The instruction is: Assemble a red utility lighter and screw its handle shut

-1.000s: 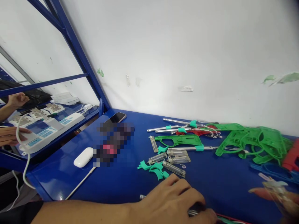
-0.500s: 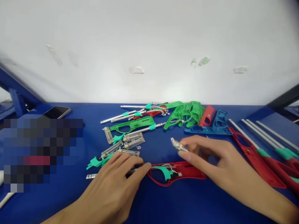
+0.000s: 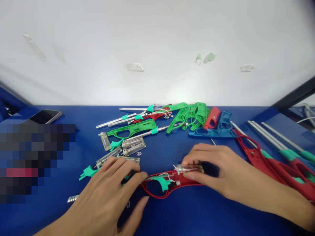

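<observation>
A red lighter handle half [image 3: 188, 180] lies in front of me, with a green trigger [image 3: 161, 183] and white wires in it. My left hand [image 3: 110, 186] is at its front end, index fingertip on the upper edge and thumb by the lower edge. From under that hand sticks out a silver tube tip [image 3: 72, 198]. My right hand [image 3: 216, 167] pinches a clear lighter fuel tank [image 3: 189, 168] between thumb and fingers, level over the red half's rear. More fuel tanks [image 3: 134, 148] and a loose green trigger [image 3: 88, 172] lie beyond my left hand.
Green handle halves [image 3: 137, 128], silver tubes and a blue handle half [image 3: 214, 132] are spread along the back by the white wall. To the right lie red lighters [image 3: 290, 170] with long tubes. A phone [image 3: 45, 116] is at the back left, near a pixelated patch.
My right hand has lowered the fuel tank and turned it lengthwise over the red handle half. My left thumb has spread away from the index finger. The view has shifted slightly.
</observation>
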The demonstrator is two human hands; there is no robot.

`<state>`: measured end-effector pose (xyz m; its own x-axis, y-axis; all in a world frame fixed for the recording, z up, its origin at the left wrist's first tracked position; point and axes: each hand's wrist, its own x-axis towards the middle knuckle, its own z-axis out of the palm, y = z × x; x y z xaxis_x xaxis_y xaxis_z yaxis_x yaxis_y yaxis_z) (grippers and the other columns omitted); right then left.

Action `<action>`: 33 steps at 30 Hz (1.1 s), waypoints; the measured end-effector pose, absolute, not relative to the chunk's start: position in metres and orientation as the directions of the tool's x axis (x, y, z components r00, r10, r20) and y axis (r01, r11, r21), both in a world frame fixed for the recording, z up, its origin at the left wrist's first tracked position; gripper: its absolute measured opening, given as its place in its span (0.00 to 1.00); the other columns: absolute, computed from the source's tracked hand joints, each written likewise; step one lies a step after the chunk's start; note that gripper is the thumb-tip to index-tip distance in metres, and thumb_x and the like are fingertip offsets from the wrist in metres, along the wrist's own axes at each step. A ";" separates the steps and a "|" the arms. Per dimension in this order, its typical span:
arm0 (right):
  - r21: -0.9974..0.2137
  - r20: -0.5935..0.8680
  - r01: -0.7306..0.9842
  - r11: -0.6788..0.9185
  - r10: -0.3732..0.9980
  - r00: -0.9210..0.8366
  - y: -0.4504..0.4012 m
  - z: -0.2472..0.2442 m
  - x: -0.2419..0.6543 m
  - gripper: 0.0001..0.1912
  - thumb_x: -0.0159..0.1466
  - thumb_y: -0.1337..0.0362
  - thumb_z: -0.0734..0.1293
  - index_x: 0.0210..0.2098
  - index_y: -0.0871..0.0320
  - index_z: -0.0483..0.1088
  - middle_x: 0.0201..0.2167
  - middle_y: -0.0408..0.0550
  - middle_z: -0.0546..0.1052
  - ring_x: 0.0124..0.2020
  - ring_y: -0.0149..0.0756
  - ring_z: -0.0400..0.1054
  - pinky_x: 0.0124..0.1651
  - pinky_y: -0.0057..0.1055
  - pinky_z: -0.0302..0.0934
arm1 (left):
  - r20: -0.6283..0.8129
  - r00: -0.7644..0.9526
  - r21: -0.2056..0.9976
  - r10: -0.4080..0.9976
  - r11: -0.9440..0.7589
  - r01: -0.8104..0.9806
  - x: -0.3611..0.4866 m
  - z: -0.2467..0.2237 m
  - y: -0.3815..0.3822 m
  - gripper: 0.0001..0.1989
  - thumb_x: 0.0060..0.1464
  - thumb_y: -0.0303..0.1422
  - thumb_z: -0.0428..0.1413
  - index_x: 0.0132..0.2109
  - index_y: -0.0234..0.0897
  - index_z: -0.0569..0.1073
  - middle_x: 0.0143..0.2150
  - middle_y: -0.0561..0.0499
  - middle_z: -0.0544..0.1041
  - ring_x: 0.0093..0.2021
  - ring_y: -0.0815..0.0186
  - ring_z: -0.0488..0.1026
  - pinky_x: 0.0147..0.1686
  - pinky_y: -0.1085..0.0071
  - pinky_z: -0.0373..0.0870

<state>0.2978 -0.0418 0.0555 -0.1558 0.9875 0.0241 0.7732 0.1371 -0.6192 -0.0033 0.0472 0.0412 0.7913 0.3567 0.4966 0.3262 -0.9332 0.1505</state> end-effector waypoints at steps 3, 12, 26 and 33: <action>-0.629 -0.021 0.767 0.125 0.984 -0.178 -0.043 0.054 0.295 0.06 0.76 0.56 0.72 0.46 0.47 0.82 0.45 0.41 0.83 0.41 0.33 0.79 0.48 0.30 0.70 | 0.516 0.794 0.121 0.321 -0.945 0.304 -0.003 0.039 0.047 0.12 0.75 0.33 0.53 0.58 0.40 0.78 0.50 0.50 0.84 0.50 0.62 0.82 0.58 0.63 0.68; -0.591 0.113 0.784 0.190 0.982 -0.152 -0.046 0.061 0.296 0.06 0.76 0.56 0.71 0.47 0.46 0.82 0.45 0.42 0.86 0.45 0.38 0.82 0.52 0.31 0.74 | 0.488 0.821 0.180 0.296 -0.955 0.238 -0.002 0.030 0.045 0.16 0.80 0.28 0.47 0.58 0.41 0.80 0.49 0.51 0.84 0.49 0.65 0.80 0.59 0.65 0.69; -0.565 0.136 0.771 0.295 0.955 -0.265 -0.049 0.060 0.294 0.06 0.76 0.62 0.72 0.49 0.48 0.83 0.46 0.40 0.84 0.45 0.30 0.82 0.54 0.22 0.72 | 0.495 0.825 0.160 0.273 -0.962 0.222 0.001 0.034 0.044 0.15 0.78 0.27 0.48 0.57 0.39 0.79 0.47 0.51 0.82 0.48 0.62 0.78 0.57 0.63 0.68; -0.557 0.135 0.777 0.292 0.956 -0.262 -0.049 0.059 0.292 0.08 0.76 0.63 0.72 0.51 0.47 0.84 0.47 0.42 0.84 0.45 0.31 0.82 0.53 0.24 0.73 | 0.506 0.822 0.144 0.263 -0.965 0.220 0.002 0.035 0.044 0.12 0.78 0.27 0.49 0.56 0.39 0.78 0.47 0.52 0.82 0.49 0.61 0.76 0.60 0.64 0.65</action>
